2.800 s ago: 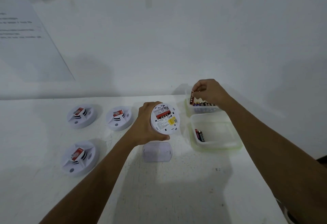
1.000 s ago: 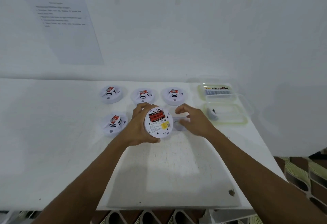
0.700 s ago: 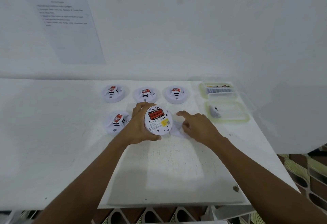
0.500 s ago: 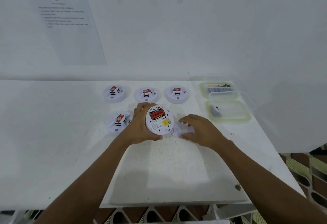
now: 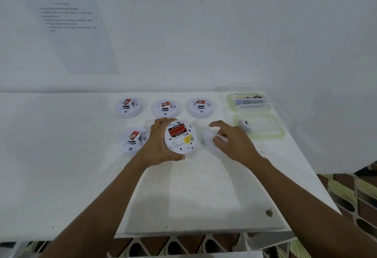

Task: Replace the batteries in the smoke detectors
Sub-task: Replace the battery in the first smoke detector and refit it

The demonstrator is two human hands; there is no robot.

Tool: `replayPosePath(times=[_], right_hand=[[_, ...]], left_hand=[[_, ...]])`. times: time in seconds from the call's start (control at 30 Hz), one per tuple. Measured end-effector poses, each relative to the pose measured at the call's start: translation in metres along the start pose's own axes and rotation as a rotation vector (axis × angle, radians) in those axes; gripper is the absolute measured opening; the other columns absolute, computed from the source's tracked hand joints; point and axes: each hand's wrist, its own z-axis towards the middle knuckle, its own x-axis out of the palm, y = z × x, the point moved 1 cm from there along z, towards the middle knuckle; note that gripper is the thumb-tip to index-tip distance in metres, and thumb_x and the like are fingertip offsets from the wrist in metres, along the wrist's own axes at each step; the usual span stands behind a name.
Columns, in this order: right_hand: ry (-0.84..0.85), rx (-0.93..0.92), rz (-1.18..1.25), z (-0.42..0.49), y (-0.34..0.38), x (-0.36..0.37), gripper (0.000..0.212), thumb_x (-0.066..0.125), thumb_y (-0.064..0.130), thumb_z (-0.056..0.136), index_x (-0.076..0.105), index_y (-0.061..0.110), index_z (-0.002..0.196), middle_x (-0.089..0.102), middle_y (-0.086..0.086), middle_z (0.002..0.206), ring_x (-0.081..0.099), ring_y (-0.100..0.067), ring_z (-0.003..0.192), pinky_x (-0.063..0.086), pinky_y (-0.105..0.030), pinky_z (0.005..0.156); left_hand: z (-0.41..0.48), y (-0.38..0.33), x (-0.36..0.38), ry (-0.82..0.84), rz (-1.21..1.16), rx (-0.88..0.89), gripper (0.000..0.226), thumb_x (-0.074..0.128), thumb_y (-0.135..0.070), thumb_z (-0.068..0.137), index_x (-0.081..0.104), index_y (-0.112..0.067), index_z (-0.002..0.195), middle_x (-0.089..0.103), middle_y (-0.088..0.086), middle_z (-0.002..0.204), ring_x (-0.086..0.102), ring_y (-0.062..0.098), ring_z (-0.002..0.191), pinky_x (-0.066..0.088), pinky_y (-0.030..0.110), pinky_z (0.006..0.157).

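Smoke detector [image 5: 180,139] tilted, back side toward viewer, red batteries [image 5: 177,131] seated in open compartment; clasped round left rim by left grip [image 5: 161,143], just above table [image 5: 183,186]. Right grip [image 5: 232,142] just beside to the right, fingers curled over blurred white cover [image 5: 206,141]; actual hold not discernible. Fourth detector [image 5: 132,141] immediately left; back-row detectors [image 5: 166,107] beyond; clear tubs [image 5: 279,134] at far right.

Head view, forward-down, over table [image 5: 183,196]
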Motion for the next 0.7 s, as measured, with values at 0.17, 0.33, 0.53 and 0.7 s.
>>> replayPosePath(times=[0.17, 0.33, 0.53, 0.7], right_hand=[[-0.100, 0.191, 0.511, 0.004, 0.026, -0.014, 0.027, 0.074, 0.020, 0.085, 0.064, 0.027, 0.109, 0.073, -0.001, 0.071, 0.060, -0.007, 0.062, 0.047, -0.020, 0.060], [-0.145, 0.191, 0.679, 0.011, 0.043, -0.014, 0.024, 0.079, 0.016, 0.081, 0.066, 0.016, 0.102, 0.073, 0.004, 0.077, 0.065, -0.014, 0.062, 0.051, -0.023, 0.059], [-0.174, 0.032, 0.219, 0.013, 0.035, 0.007, 0.021, 0.079, 0.023, 0.080, 0.073, 0.023, 0.100, 0.073, 0.010, 0.098, 0.060, -0.004, 0.071, 0.046, -0.020, 0.067], [-0.170, -0.044, 0.081, 0.013, 0.038, 0.014, 0.032, 0.076, 0.041, 0.081, 0.075, 0.019, 0.104, 0.067, 0.004, 0.109, 0.060, -0.011, 0.098, 0.051, -0.026, 0.081]], left_hand=[[0.002, -0.012, 0.006, 0.011, -0.044, 0.007, 0.097, 0.087, -0.050, 0.045, 0.031, -0.049, 0.124, 0.036, -0.010, 0.128, 0.033, 0.011, 0.125, 0.030, 0.020, 0.103], [0.006, -0.027, 0.011, 0.032, -0.073, 0.018, 0.098, 0.090, -0.038, 0.046, 0.028, -0.049, 0.122, 0.033, -0.008, 0.128, 0.033, 0.014, 0.124, 0.036, 0.031, 0.106], [0.012, -0.032, 0.012, 0.029, -0.079, 0.044, 0.096, 0.089, -0.036, 0.049, 0.033, -0.031, 0.128, 0.031, -0.027, 0.123, 0.035, 0.006, 0.120, 0.036, 0.035, 0.109], [0.019, -0.033, 0.012, 0.030, -0.032, 0.069, 0.098, 0.090, -0.037, 0.051, 0.031, -0.031, 0.130, 0.035, -0.021, 0.122, 0.034, 0.013, 0.122, 0.036, 0.040, 0.110]])
